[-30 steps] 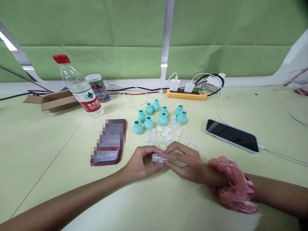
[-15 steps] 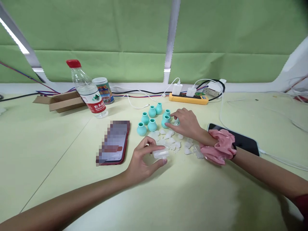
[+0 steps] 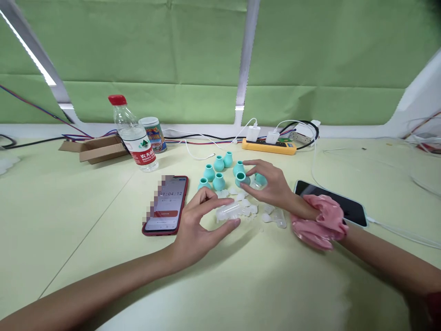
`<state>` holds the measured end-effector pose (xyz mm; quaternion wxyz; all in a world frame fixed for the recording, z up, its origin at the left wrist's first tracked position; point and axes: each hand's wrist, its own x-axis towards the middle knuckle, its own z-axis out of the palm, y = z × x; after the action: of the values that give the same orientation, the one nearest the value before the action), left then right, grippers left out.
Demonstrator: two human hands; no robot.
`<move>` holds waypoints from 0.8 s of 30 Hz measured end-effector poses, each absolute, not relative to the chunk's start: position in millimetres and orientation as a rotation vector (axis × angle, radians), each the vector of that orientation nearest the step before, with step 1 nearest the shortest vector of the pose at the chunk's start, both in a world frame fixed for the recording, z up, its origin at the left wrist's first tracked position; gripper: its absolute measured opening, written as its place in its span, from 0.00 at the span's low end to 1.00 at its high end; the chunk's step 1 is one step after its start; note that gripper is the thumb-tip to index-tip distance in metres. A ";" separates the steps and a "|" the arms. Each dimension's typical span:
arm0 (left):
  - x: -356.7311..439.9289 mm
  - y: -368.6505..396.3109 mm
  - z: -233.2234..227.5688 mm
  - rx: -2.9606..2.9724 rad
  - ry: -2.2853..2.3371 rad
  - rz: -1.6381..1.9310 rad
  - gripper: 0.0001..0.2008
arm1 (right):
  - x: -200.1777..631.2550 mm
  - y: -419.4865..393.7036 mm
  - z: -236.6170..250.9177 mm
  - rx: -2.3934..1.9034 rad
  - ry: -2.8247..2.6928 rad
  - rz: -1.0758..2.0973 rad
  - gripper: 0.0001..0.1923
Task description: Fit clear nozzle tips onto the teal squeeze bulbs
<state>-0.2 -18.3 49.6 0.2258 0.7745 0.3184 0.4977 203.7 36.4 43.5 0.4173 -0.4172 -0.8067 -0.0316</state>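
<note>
- The left hand (image 3: 196,225) is pinching a clear tube (image 3: 228,212) between thumb and fingers, holding it roughly level just above the worktop (image 3: 86,216).
- The right hand (image 3: 270,184) is closing its fingertips on a teal cap (image 3: 240,178), which is sitting lifted at the edge of the teal group.
- A pink scrunchie (image 3: 319,223) is sitting on the right wrist.
- More teal caps (image 3: 217,171) are standing upright in a cluster just beyond the tube, between the two hands and the power strip (image 3: 268,146).
- Small clear pieces (image 3: 246,204) are lying scattered beside the tube and under the right hand.
- A red phone (image 3: 166,205) is lying face up just left of the left hand, its screen lit.
- A dark phone (image 3: 344,208) is lying right of the scrunchie, with a cable plugged in.
- A water bottle (image 3: 135,138) and a can (image 3: 154,134) are standing near a cardboard box (image 3: 96,149) at the far left.
</note>
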 end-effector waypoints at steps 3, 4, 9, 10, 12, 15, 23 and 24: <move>-2.4 -17.9 53.5 2.074 0.858 1.325 0.12 | 197.0 4.6 54.7 -0.906 -2.057 0.335 0.07; -2.9 -17.7 54.3 2.051 0.864 1.317 0.12 | 195.0 -4.9 56.5 -0.887 -2.063 0.457 0.08; -3.4 -18.0 55.9 1.957 0.841 1.316 0.14 | 187.9 -27.3 53.0 -0.949 -2.035 0.705 0.10; -3.5 -18.5 55.8 1.955 0.828 1.326 0.14 | 186.7 -27.9 51.3 -0.961 -2.015 0.740 0.10; -3.7 -19.8 55.7 1.966 0.820 1.332 0.15 | 184.2 -28.5 48.8 -0.957 -1.984 0.812 0.11; -4.2 -22.2 56.6 2.015 0.840 1.297 0.15 | 180.4 -30.6 47.7 -0.908 -1.971 0.853 0.10; -6.2 -25.6 64.9 1.988 0.826 1.230 0.11 | 180.4 -33.4 52.8 -0.872 -2.004 0.704 0.11; -6.4 -25.8 65.6 1.959 0.818 1.185 0.11 | 180.8 -33.5 53.0 -0.875 -2.001 0.692 0.11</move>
<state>-6.4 -25.8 65.6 0.3478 0.7555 0.3154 0.4569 180.8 -33.5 53.0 0.4127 -0.3480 -0.7956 0.2750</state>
